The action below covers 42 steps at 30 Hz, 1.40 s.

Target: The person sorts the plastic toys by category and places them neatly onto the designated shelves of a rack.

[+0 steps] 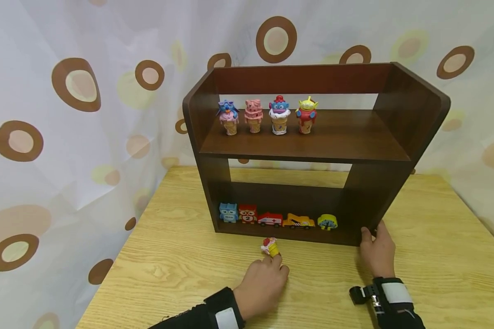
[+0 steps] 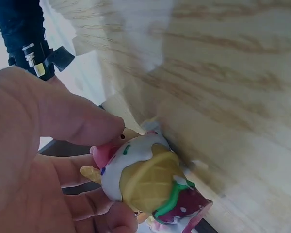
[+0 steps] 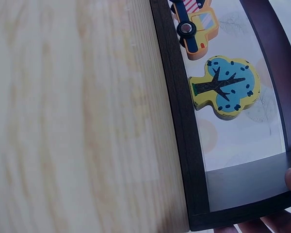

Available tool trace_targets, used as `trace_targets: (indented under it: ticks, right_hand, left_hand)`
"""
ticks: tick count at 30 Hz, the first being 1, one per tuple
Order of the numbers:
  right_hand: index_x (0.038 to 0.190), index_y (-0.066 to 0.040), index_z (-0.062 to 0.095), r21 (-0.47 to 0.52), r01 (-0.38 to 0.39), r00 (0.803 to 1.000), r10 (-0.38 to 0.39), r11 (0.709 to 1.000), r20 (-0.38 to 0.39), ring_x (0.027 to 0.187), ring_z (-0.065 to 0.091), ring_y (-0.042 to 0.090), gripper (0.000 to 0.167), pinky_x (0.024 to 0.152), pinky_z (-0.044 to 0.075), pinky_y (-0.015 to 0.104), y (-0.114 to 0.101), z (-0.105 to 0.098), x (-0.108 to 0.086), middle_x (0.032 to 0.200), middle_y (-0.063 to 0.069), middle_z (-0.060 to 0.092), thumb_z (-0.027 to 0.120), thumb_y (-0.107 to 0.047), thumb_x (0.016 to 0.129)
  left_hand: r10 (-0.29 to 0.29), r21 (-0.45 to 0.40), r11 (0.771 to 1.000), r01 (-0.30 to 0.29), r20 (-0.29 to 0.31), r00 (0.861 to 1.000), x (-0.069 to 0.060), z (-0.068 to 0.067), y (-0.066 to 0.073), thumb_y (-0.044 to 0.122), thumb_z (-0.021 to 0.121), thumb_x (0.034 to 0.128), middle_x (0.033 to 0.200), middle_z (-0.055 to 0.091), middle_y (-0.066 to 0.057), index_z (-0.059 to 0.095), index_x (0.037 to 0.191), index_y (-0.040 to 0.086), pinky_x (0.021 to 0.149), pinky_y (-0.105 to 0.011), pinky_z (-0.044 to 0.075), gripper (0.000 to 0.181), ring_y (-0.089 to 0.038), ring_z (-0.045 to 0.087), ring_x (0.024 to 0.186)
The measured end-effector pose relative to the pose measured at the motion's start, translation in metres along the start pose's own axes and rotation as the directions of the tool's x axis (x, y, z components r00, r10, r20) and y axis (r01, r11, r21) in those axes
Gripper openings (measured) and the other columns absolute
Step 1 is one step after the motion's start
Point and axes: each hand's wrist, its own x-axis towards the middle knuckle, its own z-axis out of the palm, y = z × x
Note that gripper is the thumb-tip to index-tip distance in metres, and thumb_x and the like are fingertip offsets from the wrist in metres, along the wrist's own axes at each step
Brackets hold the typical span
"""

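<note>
My left hand (image 1: 261,288) is low in front of the shelf and holds a small ice-cream-cone figurine (image 1: 270,246) just above or on the table; contact cannot be told. The left wrist view shows the figurine's waffle-patterned cone, white icing and dark red end between thumb and fingers. My right hand (image 1: 379,253) grips the lower right side panel of the dark brown two-tier shelf (image 1: 346,137), thumb inside and fingers outside. On the bottom tier nearest it stands a toy tree (image 1: 327,222), its blue crown edged in yellow.
Several cone figurines, including a green-faced one (image 1: 307,114), line the upper tier's left half. Along the bottom tier stand a blue owl block (image 1: 228,213), a red owl block (image 1: 247,214), a toy ambulance (image 1: 270,220) and a yellow toy truck (image 1: 298,221). A patterned sheet (image 1: 119,41) hangs behind.
</note>
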Motion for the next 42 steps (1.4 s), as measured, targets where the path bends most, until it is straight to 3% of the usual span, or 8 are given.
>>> trace_targets:
  ticks: [10, 15, 20, 24, 29, 31, 36, 42]
  right_hand:
    - [0.141, 0.006, 0.041, -0.001, -0.01, 1.0, 0.01, 1.0, 0.011, 0.127, 0.048, 0.053, 0.041, 0.102, 0.04, 0.064, 0.001, 0.001, 0.002, 0.14, 0.034, 0.049, 0.042, -0.008, 0.103]
    - [0.142, 0.006, 0.041, -0.003, -0.01, 1.0, 0.01, 1.0, 0.008, 0.128, 0.047, 0.053, 0.041, 0.104, 0.039, 0.063, -0.001, 0.0, 0.004, 0.141, 0.034, 0.048, 0.043, -0.007, 0.103]
    - [0.141, 0.006, 0.041, -0.003, -0.007, 1.0, 0.007, 1.0, 0.008, 0.128, 0.047, 0.053, 0.041, 0.104, 0.039, 0.063, -0.002, 0.0, 0.006, 0.141, 0.034, 0.048, 0.043, -0.007, 0.103]
    - [0.141, 0.006, 0.04, 0.003, -0.015, 1.0, 0.015, 1.0, 0.017, 0.129, 0.047, 0.053, 0.041, 0.104, 0.039, 0.063, 0.0, -0.001, 0.004, 0.141, 0.034, 0.048, 0.042, -0.007, 0.103]
    - [0.141, 0.007, 0.04, -0.006, -0.03, 0.999, 0.03, 1.0, 0.028, 0.126, 0.048, 0.054, 0.04, 0.101, 0.04, 0.065, 0.003, -0.002, 0.002, 0.14, 0.035, 0.048, 0.041, -0.008, 0.104]
    - [0.141, 0.007, 0.039, -0.012, -0.03, 0.999, 0.03, 0.999, 0.032, 0.125, 0.048, 0.055, 0.04, 0.1, 0.04, 0.066, 0.003, -0.002, 0.002, 0.139, 0.036, 0.048, 0.04, -0.009, 0.104]
    - [0.14, 0.007, 0.04, -0.012, -0.021, 0.999, 0.021, 1.0, 0.025, 0.126, 0.048, 0.055, 0.04, 0.101, 0.04, 0.065, 0.001, -0.002, 0.002, 0.138, 0.035, 0.049, 0.041, -0.008, 0.103]
    - [0.141, 0.007, 0.04, -0.003, -0.019, 0.999, 0.019, 1.0, 0.032, 0.126, 0.047, 0.054, 0.041, 0.101, 0.039, 0.065, 0.0, -0.001, 0.001, 0.139, 0.035, 0.048, 0.041, -0.009, 0.104]
  left_hand:
    - [0.014, 0.125, 0.992, -0.001, -0.108, 0.994, 0.0, 0.001, 0.0, 0.023, 0.072, 0.0826, 0.087, 0.062, 0.005, 0.067, 0.09, 0.022, 0.037, -0.021, 0.026, 0.009, -0.007, 0.054, 0.059]
    - [0.023, 0.168, 0.986, -0.002, -0.123, 0.992, -0.001, -0.002, -0.003, 0.023, 0.072, 0.0841, 0.09, 0.063, 0.005, 0.068, 0.088, 0.023, 0.037, -0.021, 0.024, 0.006, -0.005, 0.05, 0.056]
    - [0.022, 0.147, 0.989, -0.008, -0.098, 0.995, -0.002, -0.009, -0.01, 0.023, 0.073, 0.0857, 0.1, 0.068, 0.005, 0.072, 0.095, 0.02, 0.038, -0.02, 0.03, 0.01, -0.004, 0.057, 0.062]
    - [0.021, 0.074, 0.997, -0.013, -0.113, 0.993, -0.001, -0.021, -0.015, 0.022, 0.073, 0.0865, 0.092, 0.066, 0.006, 0.071, 0.095, 0.02, 0.038, -0.019, 0.03, 0.009, -0.004, 0.056, 0.06]
    - [0.04, -0.149, 0.987, -0.056, -0.109, 0.993, 0.004, -0.058, -0.024, 0.025, 0.074, 0.086, 0.088, 0.063, 0.008, 0.07, 0.099, 0.019, 0.046, -0.014, 0.037, 0.015, -0.001, 0.054, 0.064]
    - [0.053, -0.225, 0.97, -0.088, -0.156, 0.986, 0.006, -0.077, -0.029, 0.028, 0.073, 0.0873, 0.091, 0.064, 0.007, 0.07, 0.104, 0.018, 0.052, -0.012, 0.041, 0.02, -0.001, 0.057, 0.07]
    - [0.059, -0.324, 0.93, -0.171, -0.327, 0.943, 0.015, -0.131, -0.041, 0.032, 0.072, 0.0901, 0.099, 0.066, 0.006, 0.068, 0.116, 0.015, 0.06, -0.011, 0.044, 0.031, -0.005, 0.059, 0.078]
    - [0.023, -0.384, 0.899, -0.21, -0.437, 0.899, 0.031, -0.193, -0.06, 0.033, 0.073, 0.0896, 0.104, 0.068, 0.003, 0.066, 0.123, 0.013, 0.071, -0.017, 0.049, 0.04, -0.007, 0.06, 0.09]
